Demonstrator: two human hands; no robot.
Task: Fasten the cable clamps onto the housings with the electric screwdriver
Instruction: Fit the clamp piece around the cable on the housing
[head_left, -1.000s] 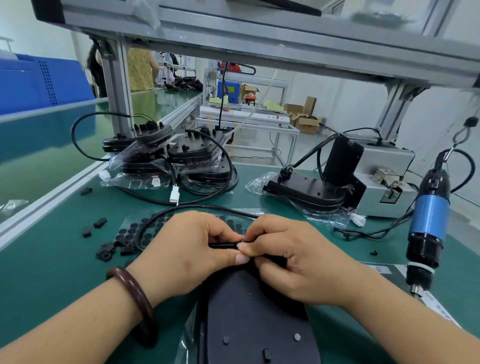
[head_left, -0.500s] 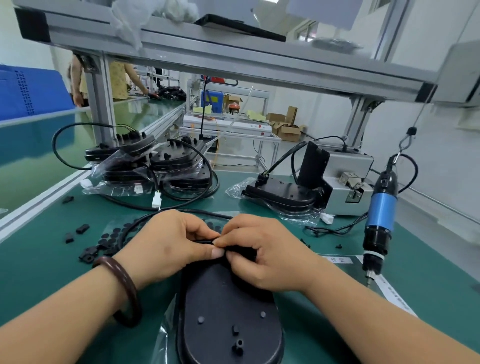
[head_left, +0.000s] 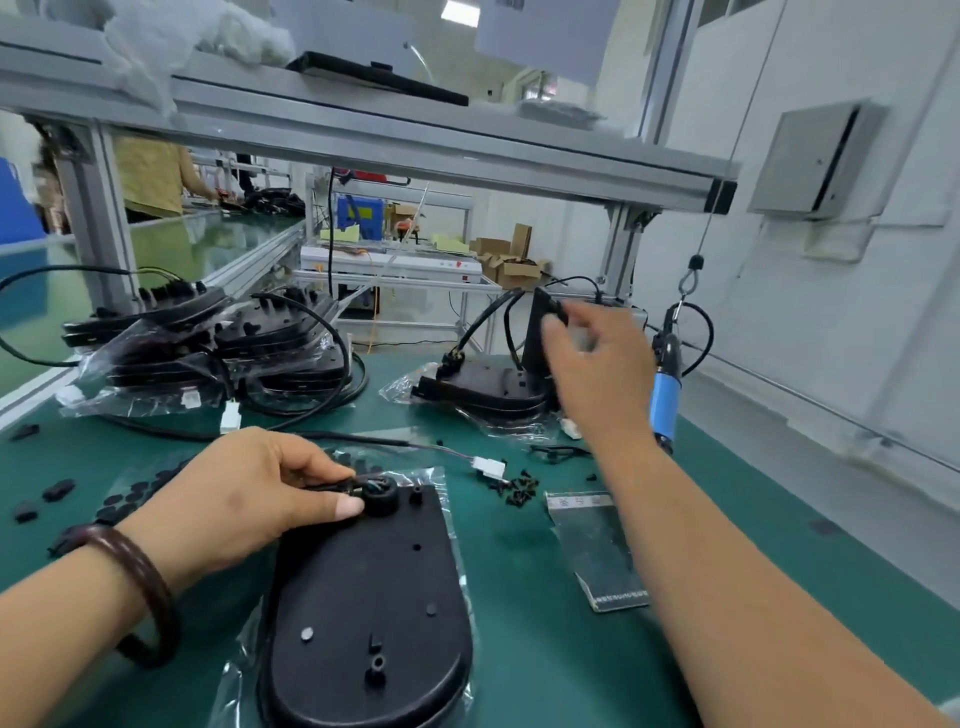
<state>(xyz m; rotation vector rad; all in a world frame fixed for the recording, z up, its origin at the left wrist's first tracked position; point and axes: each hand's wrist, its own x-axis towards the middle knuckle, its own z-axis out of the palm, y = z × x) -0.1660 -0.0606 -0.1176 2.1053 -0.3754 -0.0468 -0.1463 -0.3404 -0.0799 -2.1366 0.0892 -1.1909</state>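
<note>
A black oval housing (head_left: 363, 597) lies on a plastic bag on the green mat in front of me. At its far end sits a round black cable clamp (head_left: 381, 493) with a black cable (head_left: 332, 439) leading away to a white connector (head_left: 488, 466). My left hand (head_left: 244, 499) pinches the clamp and cable between thumb and forefinger. My right hand (head_left: 597, 374) is raised and blurred, fingers spread and empty, just left of the hanging blue electric screwdriver (head_left: 665, 384). Small black screws (head_left: 517, 488) lie scattered beside the housing.
Stacked housings with cables (head_left: 208, 348) sit at the back left, another bagged housing (head_left: 483, 387) at the back centre. Loose black rubber parts (head_left: 124, 499) lie on the left. A strip of labels (head_left: 597, 551) lies on the right. An aluminium frame (head_left: 415, 145) crosses overhead.
My right hand has let go of the clamp and risen to the right toward the hanging screwdriver. My left hand stays pinching the clamp on the housing.
</note>
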